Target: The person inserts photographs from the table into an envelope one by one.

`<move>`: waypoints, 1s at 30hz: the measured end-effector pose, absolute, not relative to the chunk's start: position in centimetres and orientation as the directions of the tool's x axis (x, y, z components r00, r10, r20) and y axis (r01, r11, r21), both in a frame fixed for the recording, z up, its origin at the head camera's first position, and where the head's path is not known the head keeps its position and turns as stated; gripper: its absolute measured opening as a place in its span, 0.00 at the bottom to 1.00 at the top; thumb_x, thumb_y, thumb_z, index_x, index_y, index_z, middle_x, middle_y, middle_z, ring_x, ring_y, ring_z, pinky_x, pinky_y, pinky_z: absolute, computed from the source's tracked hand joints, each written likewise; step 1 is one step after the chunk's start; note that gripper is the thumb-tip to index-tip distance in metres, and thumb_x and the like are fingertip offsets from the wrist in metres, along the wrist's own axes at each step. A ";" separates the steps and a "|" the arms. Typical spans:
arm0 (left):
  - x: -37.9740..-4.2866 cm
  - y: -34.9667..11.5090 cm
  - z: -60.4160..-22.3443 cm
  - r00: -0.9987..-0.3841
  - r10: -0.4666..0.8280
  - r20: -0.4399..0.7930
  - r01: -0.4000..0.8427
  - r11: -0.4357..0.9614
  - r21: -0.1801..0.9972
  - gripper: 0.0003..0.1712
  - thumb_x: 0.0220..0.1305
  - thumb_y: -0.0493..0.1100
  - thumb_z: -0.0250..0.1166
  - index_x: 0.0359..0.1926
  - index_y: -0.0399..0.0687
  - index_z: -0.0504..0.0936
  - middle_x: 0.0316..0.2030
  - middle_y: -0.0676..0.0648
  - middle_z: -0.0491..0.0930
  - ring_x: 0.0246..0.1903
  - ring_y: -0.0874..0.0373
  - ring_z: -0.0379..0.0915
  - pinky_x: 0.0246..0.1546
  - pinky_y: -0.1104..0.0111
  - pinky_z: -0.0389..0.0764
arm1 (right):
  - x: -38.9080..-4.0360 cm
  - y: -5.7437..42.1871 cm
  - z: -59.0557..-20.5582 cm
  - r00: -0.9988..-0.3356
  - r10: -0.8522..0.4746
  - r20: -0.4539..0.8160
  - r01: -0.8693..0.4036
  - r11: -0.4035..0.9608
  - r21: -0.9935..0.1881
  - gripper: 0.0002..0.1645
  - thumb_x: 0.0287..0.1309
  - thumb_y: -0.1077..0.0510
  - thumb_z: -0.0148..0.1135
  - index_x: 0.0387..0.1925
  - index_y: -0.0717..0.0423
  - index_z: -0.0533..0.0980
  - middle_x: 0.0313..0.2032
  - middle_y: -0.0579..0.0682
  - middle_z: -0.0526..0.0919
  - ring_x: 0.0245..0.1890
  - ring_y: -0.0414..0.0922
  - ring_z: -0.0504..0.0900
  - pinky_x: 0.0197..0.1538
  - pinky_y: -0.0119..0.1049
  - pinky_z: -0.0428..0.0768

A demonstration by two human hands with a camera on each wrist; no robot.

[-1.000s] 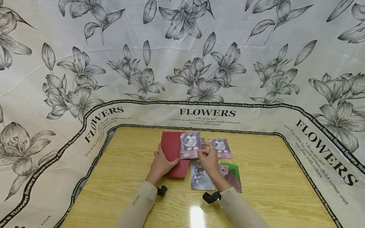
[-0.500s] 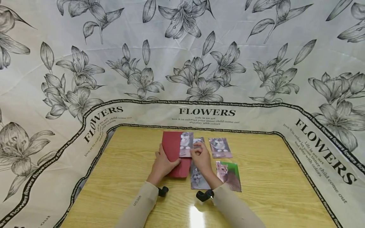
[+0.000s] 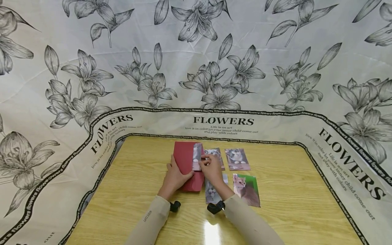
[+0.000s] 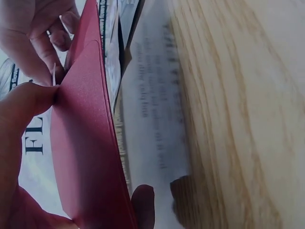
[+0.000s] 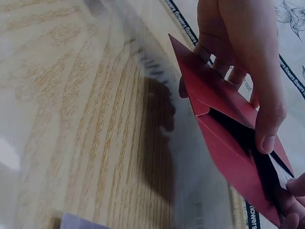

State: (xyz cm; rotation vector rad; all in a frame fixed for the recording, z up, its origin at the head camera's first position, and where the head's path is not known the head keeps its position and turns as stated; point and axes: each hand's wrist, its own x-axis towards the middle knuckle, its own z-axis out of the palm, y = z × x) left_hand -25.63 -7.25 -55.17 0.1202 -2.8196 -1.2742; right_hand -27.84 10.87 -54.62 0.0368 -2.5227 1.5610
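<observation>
In the head view my left hand (image 3: 173,177) grips a red envelope (image 3: 183,154), thumb on its near side and fingers behind. The right wrist view shows the envelope's mouth gaping, its inside dark. My right hand (image 3: 213,170) pinches the right edge of a cat photo (image 3: 196,156) at that opening. Only a strip of the photo shows; its left part is hidden inside the envelope. From the left wrist, the envelope (image 4: 90,138) stands tilted above the table, with the left thumb (image 4: 28,107) at its opening edge. A pale sliver of the photo (image 5: 280,171) shows in the right wrist view.
Further cat photos lie flat on the wooden table (image 3: 288,190): a back-right one (image 3: 238,160), a green-backed one (image 3: 247,190), one near the right fingers (image 3: 218,154), and a grey one (image 3: 212,195) partly under the right wrist. A flower-printed cloth (image 3: 147,122) hangs around the table.
My right hand has moved left with the photo, sliding it deeper into the envelope, so less of it shows. The photos behind that hand have come into view. The left hand keeps its place.
</observation>
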 end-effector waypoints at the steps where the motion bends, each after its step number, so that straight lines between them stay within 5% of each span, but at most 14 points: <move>1: -25.7 -7.3 -55.2 -0.996 -0.089 0.008 -0.053 0.658 0.751 0.75 0.58 0.62 0.80 0.85 0.34 0.41 0.66 0.22 0.64 0.48 0.31 0.80 0.50 0.41 0.83 | -27.9 10.7 -54.6 -0.984 0.067 0.165 -0.115 0.464 -0.878 0.15 0.69 0.59 0.73 0.55 0.57 0.84 0.31 0.48 0.88 0.28 0.42 0.82 0.31 0.37 0.79; 10: -25.8 -7.5 -55.8 -0.997 -0.075 0.015 -0.038 0.653 0.756 0.76 0.57 0.63 0.80 0.85 0.32 0.41 0.67 0.20 0.63 0.50 0.31 0.80 0.50 0.42 0.83 | -28.2 9.4 -54.3 -0.974 0.044 0.223 -0.145 0.637 -0.757 0.14 0.67 0.56 0.75 0.52 0.54 0.86 0.32 0.45 0.89 0.32 0.44 0.87 0.32 0.40 0.81; 22: -25.7 -7.5 -55.9 -0.997 -0.066 0.026 -0.023 0.650 0.759 0.75 0.60 0.66 0.77 0.85 0.32 0.39 0.67 0.18 0.62 0.52 0.30 0.79 0.51 0.42 0.83 | -28.3 8.6 -54.6 -0.978 0.022 0.207 -0.146 0.635 -0.759 0.14 0.69 0.57 0.72 0.53 0.56 0.85 0.34 0.47 0.90 0.33 0.47 0.87 0.37 0.44 0.83; 30: -26.2 -7.9 -56.0 -0.996 -0.093 -0.014 -0.072 0.662 0.746 0.75 0.59 0.66 0.78 0.85 0.32 0.41 0.66 0.19 0.63 0.50 0.31 0.80 0.52 0.42 0.82 | -28.3 10.0 -54.3 -0.979 0.025 0.204 -0.149 0.595 -0.790 0.13 0.72 0.56 0.68 0.54 0.55 0.84 0.36 0.47 0.87 0.27 0.43 0.79 0.28 0.37 0.73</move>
